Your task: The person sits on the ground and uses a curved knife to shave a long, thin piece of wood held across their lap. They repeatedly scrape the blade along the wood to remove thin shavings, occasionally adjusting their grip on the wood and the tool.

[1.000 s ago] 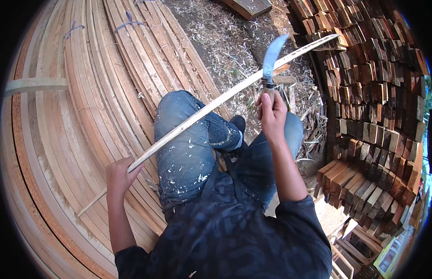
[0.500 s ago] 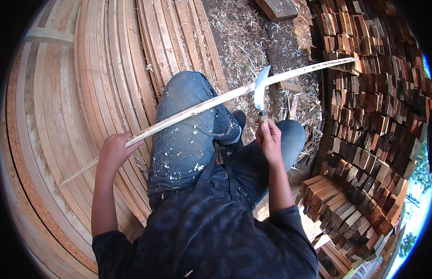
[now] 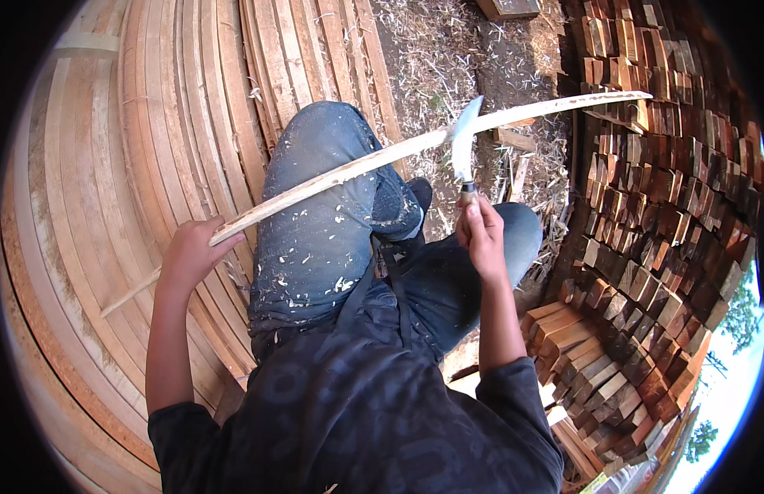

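A long, pale, debarked wooden stick (image 3: 333, 177) lies slantwise across my raised left knee, its far end up to the right by the stacked wood. My left hand (image 3: 194, 251) is closed round its lower part, and the thin tail of the stick comes out beyond the wrist. In my right hand (image 3: 483, 239) is a knife (image 3: 463, 148) with a short handle and a broad, curved blade, pointing up. The blade lies against the stick or just over it, right of my knee; whether it bites into the wood I cannot tell.
Long sawn planks (image 3: 176, 107) lie side by side along the left. A tall stack of cut timber ends (image 3: 645, 206) rises on the right. Shavings (image 3: 431, 74) cover the ground between them, and a wooden block (image 3: 509, 8) sits at the far edge.
The view has shifted slightly. The knife stays at nearly the same place along the stick, its blade a little more upright. Both hands keep their hold.
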A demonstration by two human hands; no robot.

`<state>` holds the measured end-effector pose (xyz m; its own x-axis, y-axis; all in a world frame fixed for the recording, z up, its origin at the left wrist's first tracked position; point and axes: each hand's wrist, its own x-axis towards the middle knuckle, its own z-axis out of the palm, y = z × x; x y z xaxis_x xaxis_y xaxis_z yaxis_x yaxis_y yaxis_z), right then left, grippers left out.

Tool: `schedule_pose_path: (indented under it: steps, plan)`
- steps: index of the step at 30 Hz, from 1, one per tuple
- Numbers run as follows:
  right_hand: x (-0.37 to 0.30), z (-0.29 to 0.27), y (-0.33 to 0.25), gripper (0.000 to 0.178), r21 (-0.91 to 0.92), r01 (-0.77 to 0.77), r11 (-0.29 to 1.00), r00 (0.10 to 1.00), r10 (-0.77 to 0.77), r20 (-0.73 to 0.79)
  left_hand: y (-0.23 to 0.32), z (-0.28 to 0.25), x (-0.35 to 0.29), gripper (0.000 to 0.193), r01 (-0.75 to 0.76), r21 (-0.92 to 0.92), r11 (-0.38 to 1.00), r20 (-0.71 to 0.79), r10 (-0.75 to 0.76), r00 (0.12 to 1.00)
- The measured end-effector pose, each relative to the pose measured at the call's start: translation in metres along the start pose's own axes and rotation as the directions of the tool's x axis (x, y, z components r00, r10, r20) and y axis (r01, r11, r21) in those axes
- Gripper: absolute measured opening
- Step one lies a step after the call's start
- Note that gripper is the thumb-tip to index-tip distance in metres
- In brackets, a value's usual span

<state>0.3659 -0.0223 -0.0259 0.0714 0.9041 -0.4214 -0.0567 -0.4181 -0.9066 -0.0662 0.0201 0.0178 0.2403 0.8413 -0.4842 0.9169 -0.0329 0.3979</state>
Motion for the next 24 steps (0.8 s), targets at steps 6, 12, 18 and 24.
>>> schedule_pose_path:
  steps: [6, 12, 18, 24]
  plan:
    - [-0.006, 0.021, -0.007, 0.021, -0.176, -0.155, 0.972, 0.942, 0.199, 0.270, -0.005, 0.004, 0.008, 0.040, -0.082, -0.016, 0.997, -0.055, 0.081, 0.995]
    - [0.000, 0.017, 0.001, 0.022, -0.063, -0.071, 0.995, 0.988, 0.079, 0.130, -0.005, 0.003, 0.011, 0.041, -0.084, 0.058, 0.995, -0.044, 0.087, 0.995]
    - [0.009, 0.020, -0.012, 0.024, 0.188, 0.158, 0.969, 0.935, -0.086, -0.343, -0.008, 0.006, 0.009, 0.043, -0.089, 0.067, 0.994, -0.068, 0.094, 0.993]
    - [-0.009, 0.027, -0.011, 0.023, -0.013, -0.022, 1.000, 0.998, 0.023, 0.058, -0.008, 0.006, 0.010, 0.044, -0.107, 0.082, 0.991, -0.076, 0.113, 0.991]
